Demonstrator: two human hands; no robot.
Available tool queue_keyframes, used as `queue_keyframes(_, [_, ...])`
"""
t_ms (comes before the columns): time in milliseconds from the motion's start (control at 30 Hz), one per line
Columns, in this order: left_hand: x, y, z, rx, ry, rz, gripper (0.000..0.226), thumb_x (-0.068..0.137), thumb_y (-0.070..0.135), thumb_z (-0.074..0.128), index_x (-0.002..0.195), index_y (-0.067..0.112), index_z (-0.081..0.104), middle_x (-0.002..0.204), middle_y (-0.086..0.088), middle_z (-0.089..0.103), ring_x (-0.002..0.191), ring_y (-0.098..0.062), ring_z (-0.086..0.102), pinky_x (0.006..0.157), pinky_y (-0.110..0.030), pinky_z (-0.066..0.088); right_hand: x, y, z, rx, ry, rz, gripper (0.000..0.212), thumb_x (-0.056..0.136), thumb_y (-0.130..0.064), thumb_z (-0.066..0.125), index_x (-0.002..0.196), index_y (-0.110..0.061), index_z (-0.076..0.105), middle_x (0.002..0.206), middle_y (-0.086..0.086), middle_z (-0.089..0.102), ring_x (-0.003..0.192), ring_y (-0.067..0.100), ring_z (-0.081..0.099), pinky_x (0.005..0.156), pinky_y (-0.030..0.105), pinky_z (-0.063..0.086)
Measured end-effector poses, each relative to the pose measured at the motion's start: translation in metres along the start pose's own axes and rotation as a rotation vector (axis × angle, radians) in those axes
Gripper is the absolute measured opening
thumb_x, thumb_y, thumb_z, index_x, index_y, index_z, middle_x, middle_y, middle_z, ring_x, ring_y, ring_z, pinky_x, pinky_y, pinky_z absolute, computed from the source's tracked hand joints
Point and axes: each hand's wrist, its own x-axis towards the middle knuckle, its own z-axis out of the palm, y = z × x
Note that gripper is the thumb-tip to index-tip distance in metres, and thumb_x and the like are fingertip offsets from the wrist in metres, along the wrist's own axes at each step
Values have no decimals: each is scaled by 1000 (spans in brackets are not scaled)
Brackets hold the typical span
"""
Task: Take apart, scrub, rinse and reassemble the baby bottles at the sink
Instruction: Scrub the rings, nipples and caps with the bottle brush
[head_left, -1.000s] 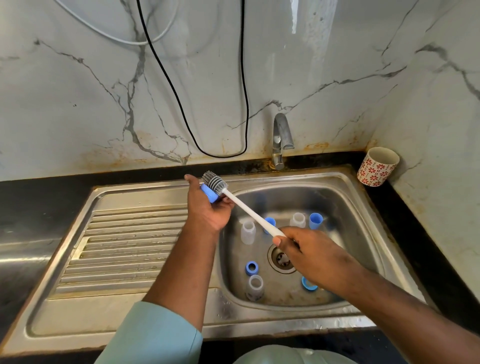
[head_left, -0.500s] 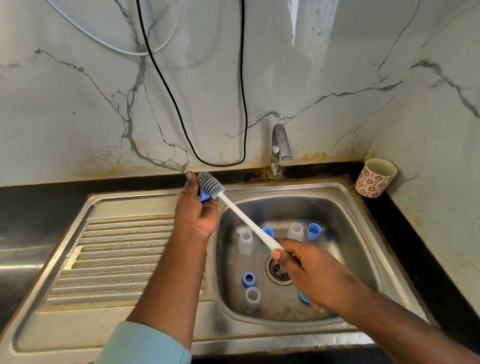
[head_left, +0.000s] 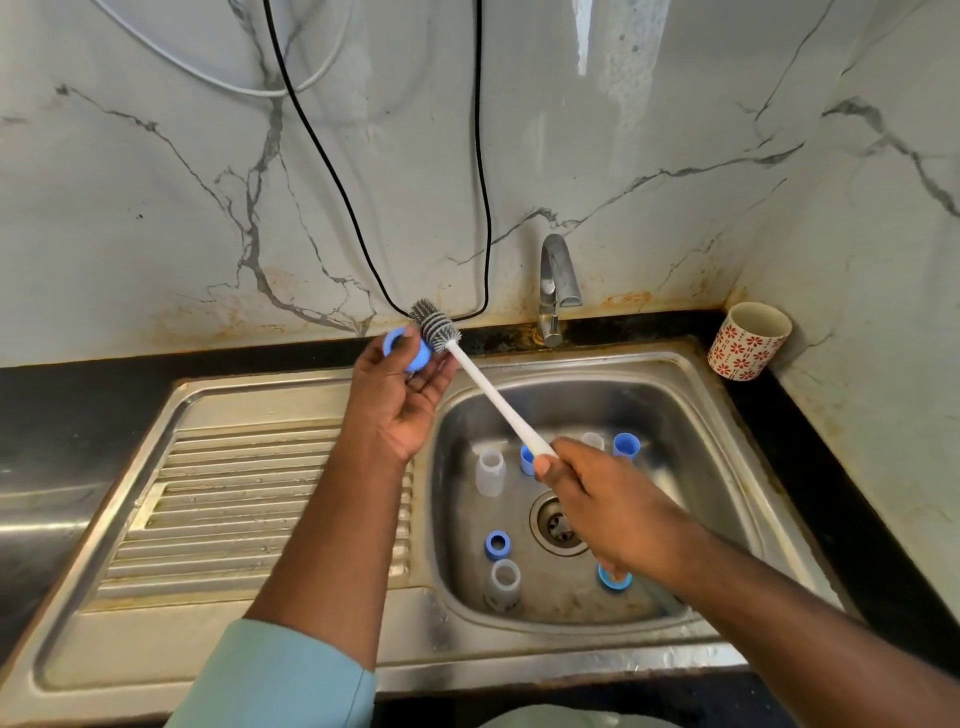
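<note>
While the left hand (head_left: 400, 400) is raised above the seam between drainboard and basin, its fingers (head_left: 423, 382) curl around a blue bottle ring (head_left: 407, 351), thumb pressed over the ring's near side, with the ring's round opening turned to the left. Against the ring's right side lies the grey bristled head of a bottle brush (head_left: 434, 326), whose white handle slants down and to the right into the right hand (head_left: 602, 499). That hand's fingers wrap the handle's lower end (only the knuckles and the back of the hand face the camera), so the grip itself is mostly hidden.

Below both hands lies the steel sink (head_left: 727, 415). Inside the basin, around the drain (head_left: 558, 525), stand the loose parts: a clear bottle body (head_left: 490, 472) at the left, a second clear bottle (head_left: 504, 581) near the front edge, a blue ring (head_left: 497, 544) between them, a blue cap (head_left: 626, 446) at the back with another clear piece (head_left: 592, 440) just beside it, a blue part (head_left: 528, 460) half hidden by the right hand's knuckles, and a blue ring (head_left: 608, 581) peeking out beneath the right wrist.

A ribbed drainboard (head_left: 234, 509) stretches left of the basin. Behind it a tap (head_left: 556, 283) rises from the dark counter (head_left: 78, 405), and a red-flowered cup (head_left: 748, 340) stands in the right corner. A black cable (head_left: 332, 171) loops down the marble wall.
</note>
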Motion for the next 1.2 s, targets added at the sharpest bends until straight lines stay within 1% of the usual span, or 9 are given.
queue_keyframes(67, [4, 9, -5, -2, 12, 8, 55, 74, 11, 71, 127, 10, 57, 115, -17, 67, 98, -28, 71, 69, -35, 61, -9, 3, 2, -31, -45, -2, 33, 101, -48, 32, 94, -21, 50, 58, -3, 47, 33, 6, 39, 38, 24, 41])
queue_keyframes(200, [-4, -2, 7, 120, -21, -41, 19, 88, 4, 64, 107, 4, 62, 97, -17, 72, 83, -25, 74, 68, -34, 61, -1, 0, -3, 58, 9, 30, 33, 102, -46, 32, 99, -19, 51, 55, -2, 45, 37, 9, 41, 37, 26, 43])
queue_keyframes(367, [4, -2, 10, 8, 62, 33, 57, 84, 6, 69, 136, 1, 47, 122, -20, 63, 87, -26, 73, 71, -37, 61, -9, 0, 2, 91, -45, 34, 31, 102, -47, 32, 92, -23, 50, 51, -5, 43, 35, 9, 39, 36, 24, 39])
queue_keyframes(533, [6, -15, 20, 45, 101, 39, 27, 97, 16, 57, 123, 12, 52, 124, -18, 63, 96, -28, 69, 73, -37, 60, -3, 4, -2, 50, -21, 52, 34, 102, -47, 31, 98, -21, 51, 57, -3, 46, 35, 7, 41, 37, 23, 41])
queue_keyframes(600, [10, -15, 20, 13, 137, 13, 30, 99, 25, 53, 127, 12, 52, 122, -20, 65, 102, -30, 69, 73, -38, 60, -7, 4, 0, 26, -64, 51, 34, 102, -47, 31, 95, -21, 50, 59, -2, 47, 36, 9, 42, 37, 23, 41])
queue_keyframes(700, [-2, -32, 31, 189, 105, -96, 45, 101, 48, 42, 116, 10, 60, 100, -14, 74, 90, -25, 73, 83, -41, 57, 1, 2, -5, 76, 11, 72, 34, 103, -47, 30, 100, -21, 52, 58, -3, 46, 37, 7, 40, 37, 22, 40])
queue_keyframes(867, [2, -24, 36, -13, 156, -119, 35, 102, 34, 48, 115, 3, 60, 89, -14, 66, 78, -22, 68, 64, -35, 58, -8, 7, 0, -32, -6, 13, 35, 102, -46, 31, 97, -17, 50, 66, 0, 51, 42, 11, 46, 38, 26, 45])
queue_keyframes(1067, [-2, -18, 47, -93, 132, -139, 25, 102, 25, 50, 96, 2, 57, 83, -15, 66, 71, -21, 66, 70, -34, 58, -2, 17, 4, -113, 78, -79, 31, 102, -45, 31, 89, -23, 48, 64, -5, 51, 49, 7, 46, 44, 21, 38])
queue_keyframes(1200, [-2, -19, 40, -133, 137, -158, 33, 102, 38, 45, 101, 7, 56, 98, -15, 65, 87, -25, 68, 76, -43, 55, -1, 30, 10, -131, 105, -75, 30, 102, -45, 32, 79, -29, 42, 61, -4, 53, 50, 8, 48, 48, 26, 40])
